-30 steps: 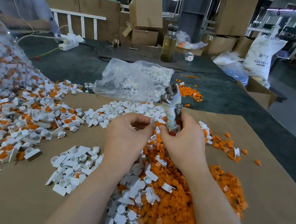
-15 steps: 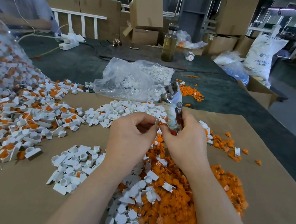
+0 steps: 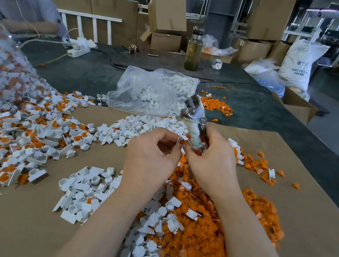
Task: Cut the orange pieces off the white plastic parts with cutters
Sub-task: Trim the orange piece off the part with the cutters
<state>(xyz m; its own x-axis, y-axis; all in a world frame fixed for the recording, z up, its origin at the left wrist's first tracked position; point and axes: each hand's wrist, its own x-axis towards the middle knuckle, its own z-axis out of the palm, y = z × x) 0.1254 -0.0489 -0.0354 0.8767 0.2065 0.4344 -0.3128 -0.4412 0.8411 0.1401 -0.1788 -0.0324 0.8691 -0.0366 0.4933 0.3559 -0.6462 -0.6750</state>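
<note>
Brown cardboard sheet (image 3: 22, 223) over a dark green table (image 3: 253, 109), warehouse behind with stacked cartons (image 3: 168, 14). At 12 o'clock one clear bag (image 3: 147, 91) and one bottle (image 3: 193, 51); at 2 o'clock one white resin sack (image 3: 300, 59). Orange offcuts (image 3: 203, 240) heaped at 6 o'clock, uncut parts (image 3: 14, 121) massed at 9 o'clock, beyond counting. Left hand (image 3: 151, 158) pinching one white plastic part (image 3: 179, 139) at centre. Right hand (image 3: 214, 158) curled around one pair of cutters (image 3: 195, 119), tips upward.
</note>
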